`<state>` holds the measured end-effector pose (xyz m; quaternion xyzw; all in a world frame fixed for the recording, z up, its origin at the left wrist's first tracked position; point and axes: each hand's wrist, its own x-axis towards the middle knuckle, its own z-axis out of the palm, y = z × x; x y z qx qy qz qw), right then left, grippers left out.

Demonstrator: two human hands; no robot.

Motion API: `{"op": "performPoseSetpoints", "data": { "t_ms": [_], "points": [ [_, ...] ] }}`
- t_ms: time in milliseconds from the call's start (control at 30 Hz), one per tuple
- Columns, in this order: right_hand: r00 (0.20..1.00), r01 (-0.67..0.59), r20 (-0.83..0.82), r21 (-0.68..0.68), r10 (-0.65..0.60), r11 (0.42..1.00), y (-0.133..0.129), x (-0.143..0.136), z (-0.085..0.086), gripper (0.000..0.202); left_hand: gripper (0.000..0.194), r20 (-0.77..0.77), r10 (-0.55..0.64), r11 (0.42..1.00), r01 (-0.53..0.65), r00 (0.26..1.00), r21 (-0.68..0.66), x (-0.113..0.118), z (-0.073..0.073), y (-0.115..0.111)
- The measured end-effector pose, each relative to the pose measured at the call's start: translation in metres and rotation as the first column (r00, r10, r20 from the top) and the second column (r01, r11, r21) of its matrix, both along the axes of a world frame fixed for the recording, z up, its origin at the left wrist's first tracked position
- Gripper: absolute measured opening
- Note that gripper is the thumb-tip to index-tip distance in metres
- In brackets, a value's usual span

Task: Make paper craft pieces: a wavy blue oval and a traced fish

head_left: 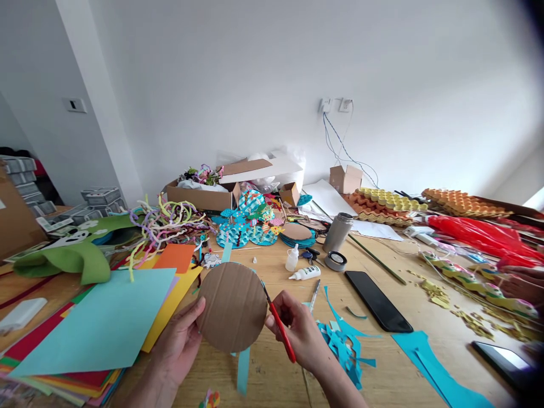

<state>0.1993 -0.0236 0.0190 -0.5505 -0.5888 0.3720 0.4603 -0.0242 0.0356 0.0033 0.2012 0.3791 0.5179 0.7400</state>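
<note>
A round brown cardboard disc [233,307] is held up over the wooden table, its left edge pinched by my left hand [181,340]. My right hand [295,328] grips red-handled scissors [279,326] at the right edge of the disc, with the blades pointing up along that edge. Below the disc a light blue paper strip [243,371] hangs down or lies on the table; another pale strip [226,252] shows above it. Blue paper scraps [346,348] lie right of my right hand.
Coloured paper sheets [106,317] are stacked at left. A black phone [377,300], a grey flask [338,231] and glue bottles [306,273] stand or lie at right. Egg trays [391,199] are at the back. Another person's hand [521,280] shows at far right.
</note>
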Motion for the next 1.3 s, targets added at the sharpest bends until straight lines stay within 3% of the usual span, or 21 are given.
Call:
{"op": "performPoseSetpoints", "data": {
  "t_ms": [400, 867, 1300],
  "points": [
    [1.0, -0.002, -0.028, -0.022, 0.001, 1.0, 0.0004, 0.0012, 0.0017, 0.04, 0.03, -0.059, -0.012, 1.0, 0.013, 0.998, 0.014, -0.0008, -0.0009, -0.0009],
    [0.998, 0.01, -0.063, -0.044, -0.013, 0.999, 0.0011, 0.0014, -0.0006, 0.041, 0.027, -0.019, 0.026, 1.0, -0.026, 0.999, 0.006, 0.0008, -0.0007, -0.001],
    [0.989, -0.056, -0.139, -0.072, 0.045, 0.996, -0.0012, 0.0061, 0.0037, 0.039, 0.025, -0.032, 0.043, 0.999, -0.042, 0.999, 0.029, -0.0027, 0.001, 0.0008]
  ]
}}
